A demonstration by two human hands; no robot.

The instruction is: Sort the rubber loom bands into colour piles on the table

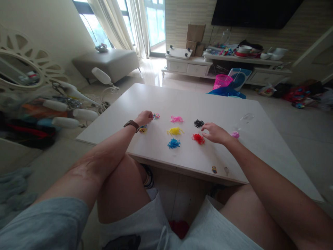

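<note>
My left hand (144,118), with a dark band on its wrist, is at the left edge of a small multicoloured pile (156,116) of what look like rubber bands. Its fingers are curled together, and what they pinch, if anything, is hidden. Just below lies a small yellow and blue group of pieces (143,129), partly covered by the wrist. My right hand (213,133) hovers or rests with fingers apart between a black pile of bands (199,123) and a red pile (198,139). Mid-table are pink (177,119), yellow (175,131) and blue piles (173,143).
The white table (161,100) spans in front of my knees. On its right lie a pink lump (235,134) and a clear plastic piece (246,118). Near the front edge are a small yellow cartoon figure (214,169) and a small pale item (226,170). A pink basket (222,81) stands beyond.
</note>
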